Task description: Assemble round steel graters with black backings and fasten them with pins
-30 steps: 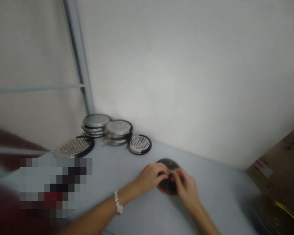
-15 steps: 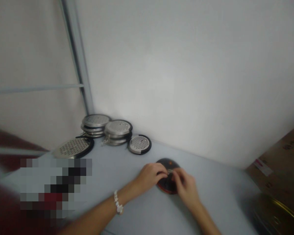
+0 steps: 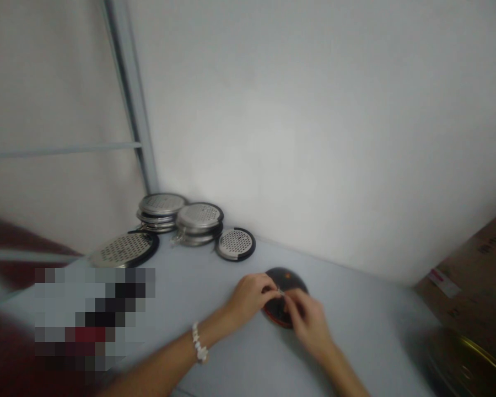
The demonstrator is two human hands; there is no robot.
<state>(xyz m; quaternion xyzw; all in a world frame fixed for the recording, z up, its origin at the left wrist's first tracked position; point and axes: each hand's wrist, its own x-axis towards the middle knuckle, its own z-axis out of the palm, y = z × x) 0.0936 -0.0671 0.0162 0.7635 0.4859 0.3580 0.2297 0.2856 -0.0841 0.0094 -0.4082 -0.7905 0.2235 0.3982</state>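
A dark round disc [image 3: 291, 278] with a reddish rim and a small orange mark lies on the table, partly covered by both hands. From its left side my left hand [image 3: 252, 295], with a white bracelet at the wrist, pinches a tiny pale item [image 3: 280, 292] over the disc. My right hand [image 3: 310, 320] reaches in from the right, thumb and fingers pressed together at the same spot. Blur and size keep me from telling what the small piece is.
Stacks of perforated round metal plates with black edging [image 3: 200, 215] stand against the wall, with a single plate [image 3: 235, 243] beside them and another plate [image 3: 126, 249] at left. A cardboard box [image 3: 471, 281] and a yellow-rimmed round container [image 3: 475, 358] are at right.
My right hand has shifted slightly left, bringing its fingertips close to those of my left hand. The disc and the stacked plates stay where they were.
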